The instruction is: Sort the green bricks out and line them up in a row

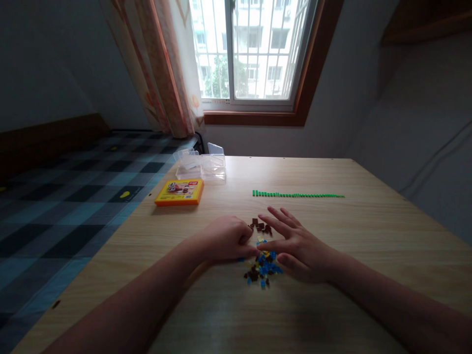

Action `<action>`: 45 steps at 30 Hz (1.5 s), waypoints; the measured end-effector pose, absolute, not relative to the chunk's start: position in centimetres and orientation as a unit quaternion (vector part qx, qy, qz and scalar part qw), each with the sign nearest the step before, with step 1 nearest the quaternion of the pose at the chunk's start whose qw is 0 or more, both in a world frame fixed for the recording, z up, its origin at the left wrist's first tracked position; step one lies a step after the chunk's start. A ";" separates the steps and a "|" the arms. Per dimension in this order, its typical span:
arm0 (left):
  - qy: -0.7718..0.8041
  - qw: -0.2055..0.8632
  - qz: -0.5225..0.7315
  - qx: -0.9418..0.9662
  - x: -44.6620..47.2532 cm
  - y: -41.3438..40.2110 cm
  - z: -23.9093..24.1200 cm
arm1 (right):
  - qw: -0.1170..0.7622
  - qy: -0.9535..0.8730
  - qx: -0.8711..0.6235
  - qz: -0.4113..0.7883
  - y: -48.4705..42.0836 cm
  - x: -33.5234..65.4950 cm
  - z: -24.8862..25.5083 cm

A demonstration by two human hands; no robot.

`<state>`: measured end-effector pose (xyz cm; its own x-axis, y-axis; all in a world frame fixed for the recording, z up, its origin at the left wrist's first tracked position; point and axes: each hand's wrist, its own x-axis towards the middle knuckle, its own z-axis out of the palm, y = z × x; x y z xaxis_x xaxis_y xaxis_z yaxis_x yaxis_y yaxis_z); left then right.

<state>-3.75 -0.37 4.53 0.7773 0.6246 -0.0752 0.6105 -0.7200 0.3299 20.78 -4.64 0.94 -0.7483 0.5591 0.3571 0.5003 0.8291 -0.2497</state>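
Observation:
A small heap of blue, brown and yellow building bricks lies on the table between my two hands. Just beyond it is a smaller group of brown bricks. My left hand is at the heap's left side, its fingers curled in; whatever they may hold is hidden. On the right, my right hand has its fingers spread, the index fingertip over the heap's upper edge. Farther back, green bricks form a long row, taller pieces at the left end.
A yellow-orange box with a printed cover lies at the table's left side. Behind it stand clear plastic containers. The wooden table adjoins a bed with a checked sheet on the left. A window is ahead.

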 end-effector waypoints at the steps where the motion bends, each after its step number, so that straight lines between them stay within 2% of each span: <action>1: 0.338 0.165 0.019 0.926 -3.6 -0.5 4.6 | 0.214 -0.932 -0.283 0.071 -4.6 20.7 0.9; 18: 0.349 0.174 0.009 0.921 -3.7 -0.6 4.6 | 0.284 -0.919 -0.265 0.062 -4.8 21.3 1.6; 35: 0.347 0.204 0.012 0.915 -4.0 -0.2 4.7 | 0.236 -0.933 -0.231 0.139 -4.6 21.6 1.6; 45: 0.360 0.217 0.006 0.907 -4.4 0.2 4.6 | 0.253 -0.924 -0.241 0.158 -4.5 22.4 1.8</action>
